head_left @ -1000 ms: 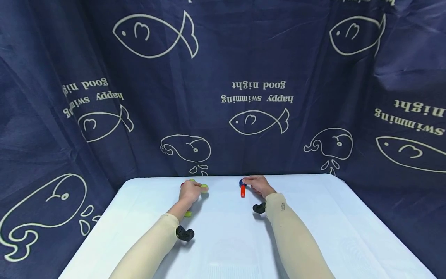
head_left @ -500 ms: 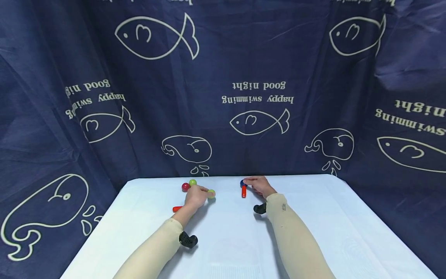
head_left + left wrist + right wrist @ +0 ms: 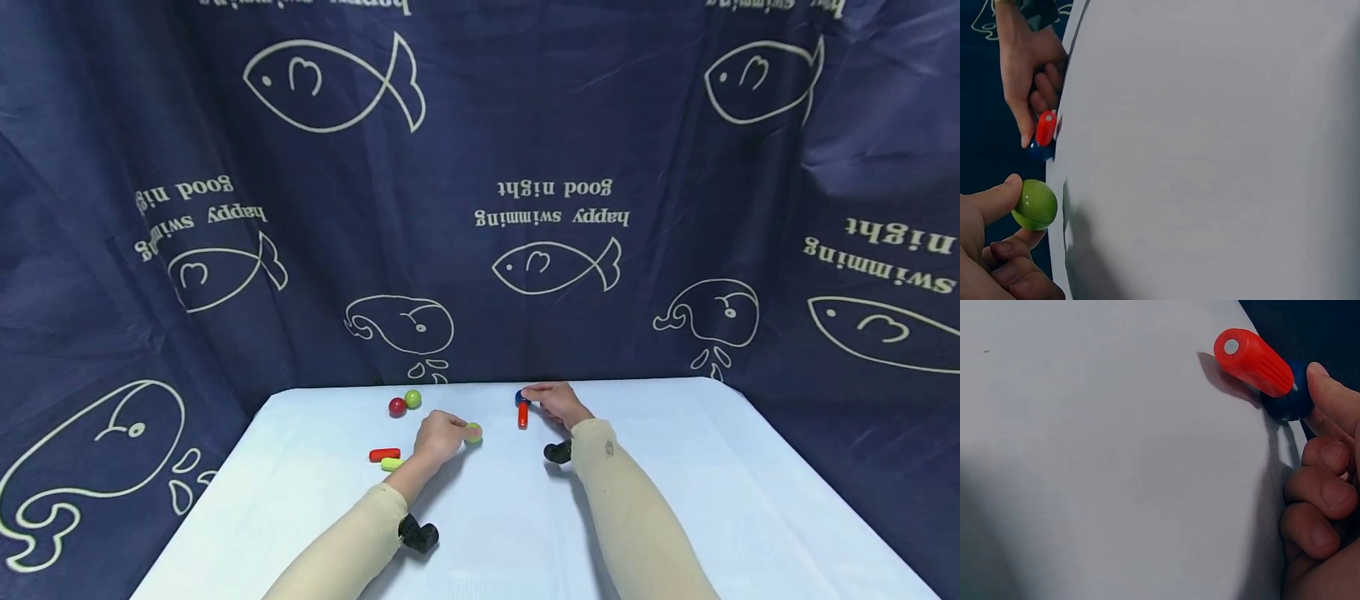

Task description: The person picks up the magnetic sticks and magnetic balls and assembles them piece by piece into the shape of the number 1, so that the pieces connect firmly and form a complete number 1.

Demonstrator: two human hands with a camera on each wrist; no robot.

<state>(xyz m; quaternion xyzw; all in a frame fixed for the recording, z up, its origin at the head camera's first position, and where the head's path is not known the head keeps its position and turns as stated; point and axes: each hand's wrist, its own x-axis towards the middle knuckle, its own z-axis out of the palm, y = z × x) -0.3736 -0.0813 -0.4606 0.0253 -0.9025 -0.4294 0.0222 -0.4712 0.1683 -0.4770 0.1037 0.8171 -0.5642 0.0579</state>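
Note:
Between thumb and fingers my left hand (image 3: 441,435) pinches a green ball (image 3: 1036,205), just above the white table. My right hand (image 3: 557,401) grips a dark blue ball (image 3: 1291,394) by its side, thumb and index finger on it and the other fingers curled. A red ribbed rod (image 3: 1254,362) sticks out from the blue ball, with a small pale disc in its free end. In the head view this rod (image 3: 522,415) points toward the near side. A gap separates the green ball from the rod.
At the back left of the white table (image 3: 510,517) lie a red ball (image 3: 397,407) and another green ball (image 3: 412,399), side by side. Nearer, left of my left wrist, are a red rod (image 3: 384,455) and a yellow-green rod (image 3: 392,464). A dark blue curtain (image 3: 480,333) hangs behind.
My left hand has carried the green ball rightward and nearer, away from the other balls, uncovering them and the loose rods. The right hand stays in place with the blue ball and red rod.

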